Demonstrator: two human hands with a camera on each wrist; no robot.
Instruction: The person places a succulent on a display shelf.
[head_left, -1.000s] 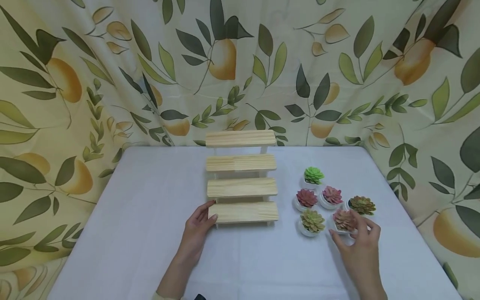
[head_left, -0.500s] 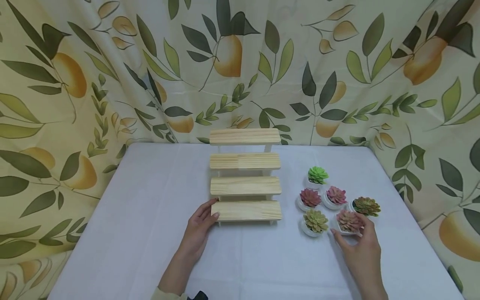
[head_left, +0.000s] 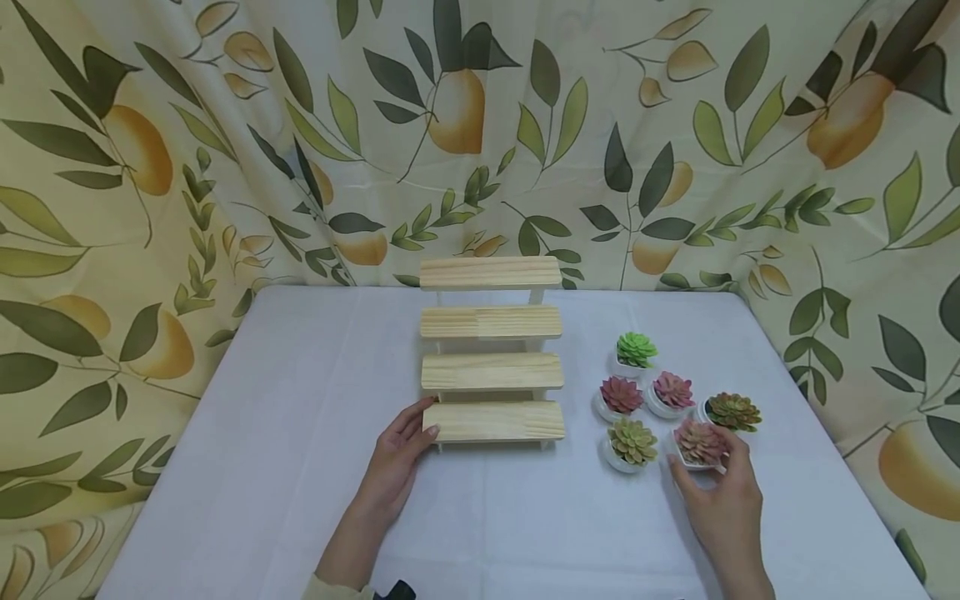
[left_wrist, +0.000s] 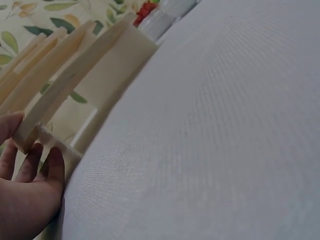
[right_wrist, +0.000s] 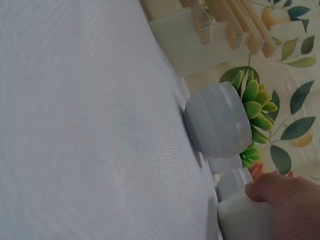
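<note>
A four-tier wooden display stand (head_left: pixel 491 372) stands mid-table, its pale shelves rising like steps toward the back. My left hand (head_left: pixel 395 461) holds the left end of its lowest shelf; in the left wrist view, the thumb lies on the board and the fingers curl beneath it. At the right, my right hand (head_left: pixel 722 493) grips a pink artificial succulent (head_left: pixel 699 442) in a white pot, thumb on the left and fingers on the right. The right wrist view shows the thumb pressed to that white pot (right_wrist: pixel 245 217); the other fingers are hidden there.
Beside the held pot is a yellow-green succulent (head_left: pixel 632 442). Behind stand a dark red succulent (head_left: pixel 620 395), a pink one (head_left: pixel 672 390), a bright green one (head_left: pixel 636 350) and a brownish-green one (head_left: pixel 733 412). A white cloth (head_left: pixel 300 417) covers the table; a fruit-patterned curtain (head_left: pixel 480 192) hangs behind.
My right thumb has moved in against the pink succulent's pot, and the fingers have closed around its other side. The left hand keeps its hold on the stand. The head view has shifted slightly.
</note>
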